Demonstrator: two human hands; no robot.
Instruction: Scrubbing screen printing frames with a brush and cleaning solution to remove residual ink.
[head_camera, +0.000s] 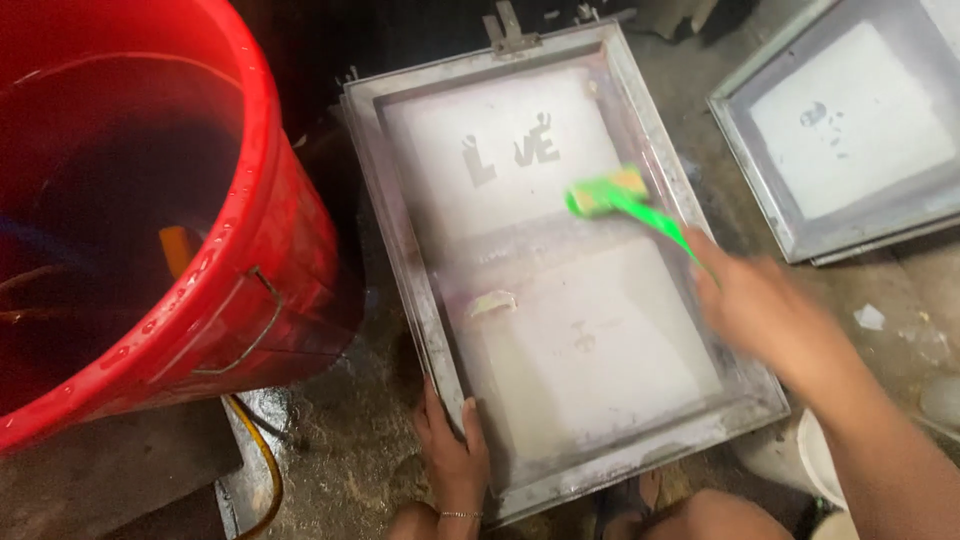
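Clutching green brush (620, 200), right hand (760, 310) (grip closed).

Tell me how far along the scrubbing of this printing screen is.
Done: the screen frame already looks wet and filmy across its mesh. In hand: the right hand runs a green brush over the upper panel, near the faint design, while the left hand grips the frame's lower edge. Left: a smear sits mid-screen, and a second frame lies untouched on the right.
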